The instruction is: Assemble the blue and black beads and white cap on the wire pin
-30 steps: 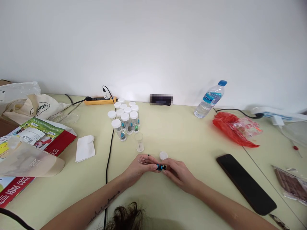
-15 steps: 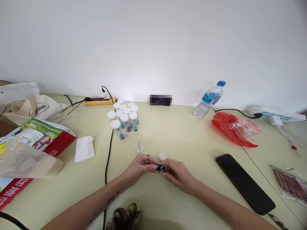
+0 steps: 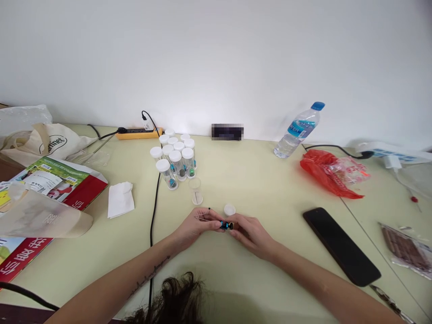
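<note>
My left hand (image 3: 200, 227) is closed, thumb and fingers pinching a small blue-and-black part (image 3: 223, 225), too small to name. A thin pale wire-like piece with a dark tip (image 3: 201, 217) sticks out across the fingers of this hand. From the other side, my right hand (image 3: 249, 235) has its fingertips closed around the part's dark round end. Just beyond the fingers lies a white round cap (image 3: 229, 209). An uncapped clear tube (image 3: 196, 196) stands beyond my left hand. Several white-capped tubes (image 3: 168, 176) with small blue, green or grey pieces inside stand behind it.
A black cable (image 3: 153, 220) runs under my left forearm. Folded white tissue (image 3: 120, 200) and a frosted container (image 3: 50, 211) lie to the left. On the right are a phone (image 3: 340, 245), a red plastic bag (image 3: 324, 173) and a leaning water bottle (image 3: 299, 130).
The whole view has shifted slightly, with the table's things sitting higher in it. Both hands stay together at the small part; its dark end looks turned a little.
</note>
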The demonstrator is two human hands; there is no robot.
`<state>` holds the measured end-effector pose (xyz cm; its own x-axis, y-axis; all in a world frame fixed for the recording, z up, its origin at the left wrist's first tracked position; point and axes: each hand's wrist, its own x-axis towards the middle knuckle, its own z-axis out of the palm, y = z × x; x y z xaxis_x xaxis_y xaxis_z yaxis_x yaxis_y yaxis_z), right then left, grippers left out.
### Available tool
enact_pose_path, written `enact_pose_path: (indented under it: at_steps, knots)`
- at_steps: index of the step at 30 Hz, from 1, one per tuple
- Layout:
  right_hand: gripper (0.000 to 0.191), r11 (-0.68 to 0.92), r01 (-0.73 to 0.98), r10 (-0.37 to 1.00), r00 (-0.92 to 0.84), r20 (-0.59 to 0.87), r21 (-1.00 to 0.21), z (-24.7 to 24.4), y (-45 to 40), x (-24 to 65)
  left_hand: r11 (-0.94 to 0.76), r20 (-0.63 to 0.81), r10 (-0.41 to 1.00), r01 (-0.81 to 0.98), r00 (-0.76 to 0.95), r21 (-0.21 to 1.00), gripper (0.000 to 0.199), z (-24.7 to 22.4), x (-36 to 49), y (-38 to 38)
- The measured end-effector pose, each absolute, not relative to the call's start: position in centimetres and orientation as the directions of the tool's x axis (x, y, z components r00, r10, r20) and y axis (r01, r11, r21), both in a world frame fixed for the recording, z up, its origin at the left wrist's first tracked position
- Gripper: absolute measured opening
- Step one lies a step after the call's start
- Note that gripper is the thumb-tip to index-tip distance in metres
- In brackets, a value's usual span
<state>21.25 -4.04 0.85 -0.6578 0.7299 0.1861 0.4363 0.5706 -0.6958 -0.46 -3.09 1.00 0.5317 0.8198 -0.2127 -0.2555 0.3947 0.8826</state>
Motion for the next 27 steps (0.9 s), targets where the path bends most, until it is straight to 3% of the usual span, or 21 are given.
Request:
enact_pose_path:
  at_steps: [27]
  knots:
    - [0.025,0.562,0.434,0.733,-0.656,0.181,-0.704,1.14,-4.10,21.09,0.392,-0.205,0.821,-0.264,0.533,0.881,0.019,0.88,-0.46,-3.20]
